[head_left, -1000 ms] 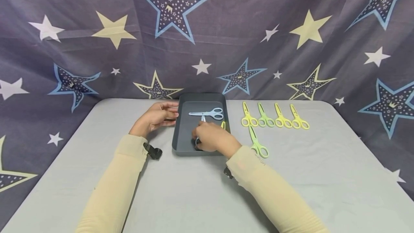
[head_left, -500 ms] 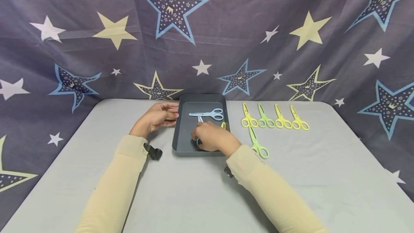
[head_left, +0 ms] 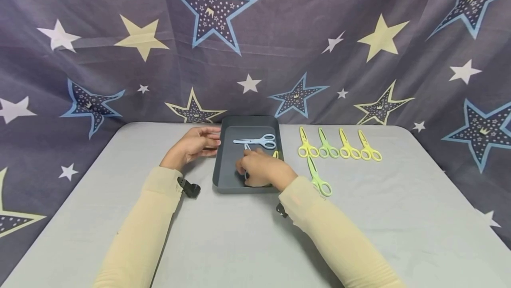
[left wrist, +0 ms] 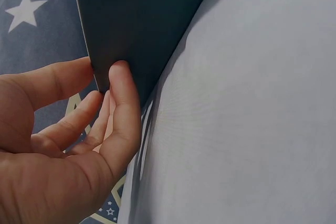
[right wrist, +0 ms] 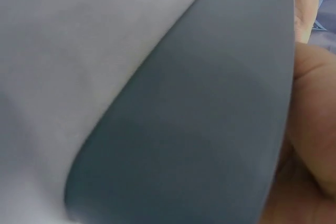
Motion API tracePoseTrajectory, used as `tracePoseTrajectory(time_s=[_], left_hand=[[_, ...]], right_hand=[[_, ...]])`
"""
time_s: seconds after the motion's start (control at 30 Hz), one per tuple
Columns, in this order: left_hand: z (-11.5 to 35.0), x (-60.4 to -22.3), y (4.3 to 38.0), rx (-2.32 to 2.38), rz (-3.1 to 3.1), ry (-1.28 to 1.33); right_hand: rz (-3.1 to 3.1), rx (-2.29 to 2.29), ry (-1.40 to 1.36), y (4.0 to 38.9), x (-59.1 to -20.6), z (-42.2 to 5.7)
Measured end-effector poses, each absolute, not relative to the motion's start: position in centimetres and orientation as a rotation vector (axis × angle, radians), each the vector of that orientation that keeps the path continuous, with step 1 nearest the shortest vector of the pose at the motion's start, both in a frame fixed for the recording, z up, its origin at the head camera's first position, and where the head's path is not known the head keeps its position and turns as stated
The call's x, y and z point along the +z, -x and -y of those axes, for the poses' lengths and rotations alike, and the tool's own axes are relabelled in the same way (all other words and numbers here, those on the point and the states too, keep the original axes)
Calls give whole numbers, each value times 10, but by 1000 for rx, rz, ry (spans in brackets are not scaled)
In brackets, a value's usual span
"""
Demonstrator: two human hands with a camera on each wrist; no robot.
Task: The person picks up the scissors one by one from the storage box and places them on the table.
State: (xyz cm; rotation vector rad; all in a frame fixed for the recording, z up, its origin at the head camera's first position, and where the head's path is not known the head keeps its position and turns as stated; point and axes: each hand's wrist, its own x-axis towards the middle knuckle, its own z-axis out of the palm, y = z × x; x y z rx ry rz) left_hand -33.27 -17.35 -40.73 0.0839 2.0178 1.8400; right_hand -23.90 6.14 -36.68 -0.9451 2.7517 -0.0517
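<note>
Inside the grey tray [head_left: 229, 166], a pair of blue scissors [head_left: 247, 147], probably light, stiff and best taken by the handles, is being held by the curled right hand [head_left: 261, 168], while the tray's side is being touched by the left hand [head_left: 193, 143], fingers loosely spread

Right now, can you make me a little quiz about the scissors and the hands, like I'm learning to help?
1. Count: in the row of four scissors to the right of the tray, how many are yellow?

2. True or false: the left hand is touching the tray.

3. Choose: what colour are the scissors lying sideways in the tray, beyond the right hand?
A red
B light blue
C yellow

Key: 1. three; 2. true; 3. B
</note>
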Motion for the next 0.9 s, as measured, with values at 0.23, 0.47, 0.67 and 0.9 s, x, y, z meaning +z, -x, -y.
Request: tracePoseTrajectory(time_s=[0.23, 0.47, 0.67, 0.9], left_hand=[[173, -408, 333, 1847, -2019, -81], [173, -408, 332, 1848, -2022, -79], [172, -408, 332, 1852, -2018, -75], [173, -406, 331, 1859, -2012, -62]], right_hand=[[-2739, -93, 917, 241, -370, -62], [-2745, -88, 936, 244, -375, -62], [-2755, -75, 949, 245, -376, -60], [-2742, -86, 984, 248, -377, -61]])
